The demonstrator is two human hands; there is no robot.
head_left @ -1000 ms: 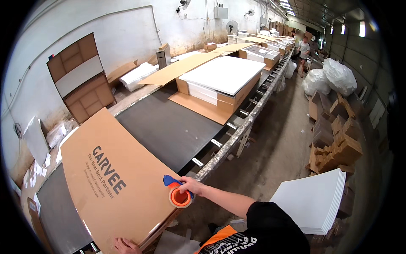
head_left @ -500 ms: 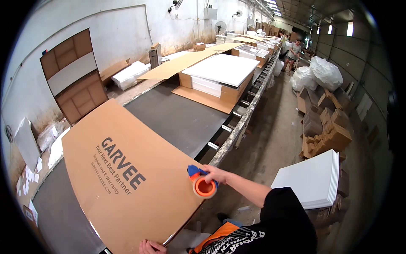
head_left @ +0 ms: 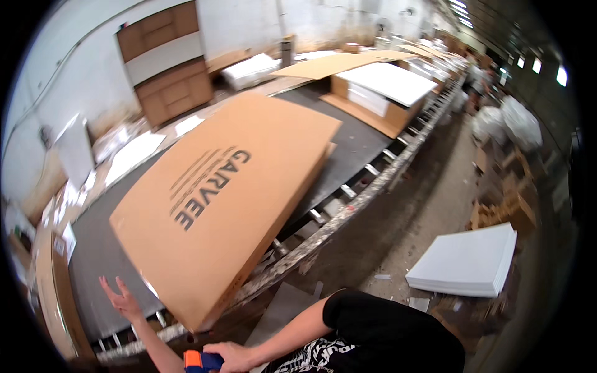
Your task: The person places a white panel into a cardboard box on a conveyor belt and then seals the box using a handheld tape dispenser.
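A large flat brown cardboard box [head_left: 267, 143] with dark printing lies slantwise on the dark conveyor belt [head_left: 112, 286], its near corner jutting over the roller edge. My left hand [head_left: 124, 301] is raised beside the box's near left side, fingers spread, holding nothing; it looks apart from the cardboard. Below the near corner, my right hand [head_left: 231, 357] grips an orange and blue tape dispenser [head_left: 202, 360], partly cut off by the lower edge of the picture. Motion blurs the view somewhat.
Farther up the line sits an opened carton with white panels [head_left: 388, 84]. A metal roller rail [head_left: 323, 230] borders the belt. White boards [head_left: 463, 261] are stacked at right, near cardboard pieces [head_left: 510, 205] and white bags [head_left: 519, 124]. Another long carton [head_left: 59, 298] stands at left.
The box has turned on the belt, and its printing now runs another way. My left hand has left its near edge and opened. My right hand has drawn back toward me with the tape dispenser.
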